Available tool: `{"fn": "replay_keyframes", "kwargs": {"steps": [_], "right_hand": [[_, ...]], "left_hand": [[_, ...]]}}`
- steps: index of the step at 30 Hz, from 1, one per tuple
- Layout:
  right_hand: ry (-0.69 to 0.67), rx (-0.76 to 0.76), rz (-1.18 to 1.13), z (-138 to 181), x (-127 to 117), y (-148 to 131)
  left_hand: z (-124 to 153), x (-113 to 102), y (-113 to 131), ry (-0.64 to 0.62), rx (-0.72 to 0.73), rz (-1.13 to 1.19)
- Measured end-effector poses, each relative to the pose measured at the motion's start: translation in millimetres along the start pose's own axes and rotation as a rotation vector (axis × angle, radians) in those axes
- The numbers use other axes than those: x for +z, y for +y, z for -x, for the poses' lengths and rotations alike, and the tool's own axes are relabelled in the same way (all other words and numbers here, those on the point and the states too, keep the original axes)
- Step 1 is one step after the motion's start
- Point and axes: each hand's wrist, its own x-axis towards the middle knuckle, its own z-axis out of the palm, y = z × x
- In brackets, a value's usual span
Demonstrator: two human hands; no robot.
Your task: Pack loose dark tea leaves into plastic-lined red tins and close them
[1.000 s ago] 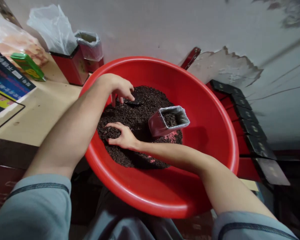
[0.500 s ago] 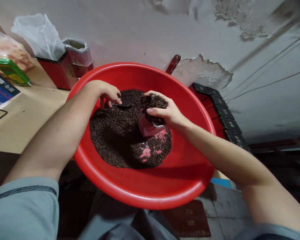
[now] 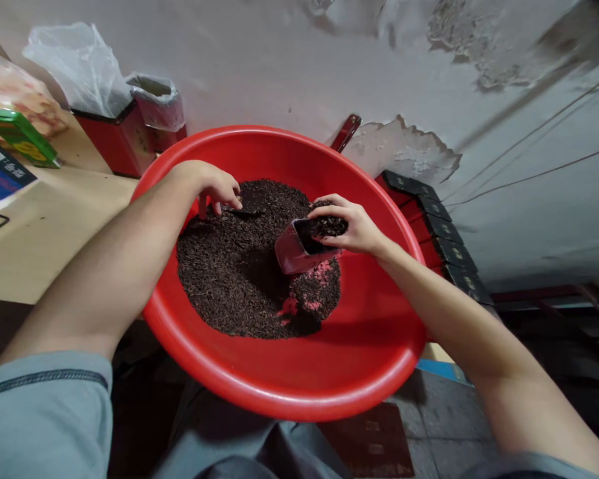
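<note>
A big red plastic basin holds a heap of dark loose tea leaves. A small red tin with a foil liner lies tilted in the heap, mouth towards the right. My right hand is over the tin's mouth, fingers curled round a clump of tea leaves and pressing it in. My left hand rests at the far left side of the heap, fingers bent down onto a flat black piece lying on the leaves.
A wooden tabletop at left carries two red tins with plastic liners, a green box and a printed carton. A row of black-lidded red tins stands right of the basin. A peeling wall is behind.
My right hand scooped leaves from the near left of the heap, carried them over the tin's mouth, and has now lowered onto it. The left hand has stayed in place.
</note>
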Motion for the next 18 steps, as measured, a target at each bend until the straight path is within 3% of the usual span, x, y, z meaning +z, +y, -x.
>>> {"fn": "replay_keyframes", "kwargs": {"steps": [10, 18], "right_hand": [[0.102, -0.116, 0.017, -2.1, 6.8, 1.7], [0.233, 0.056, -0.079, -4.8, 9.4, -6.1]], "left_hand": [[0.1, 1.4, 3.0, 0.001, -0.036, -0.012], [4.3, 1.7, 5.1, 0.002, -0.051, 0.011]]}}
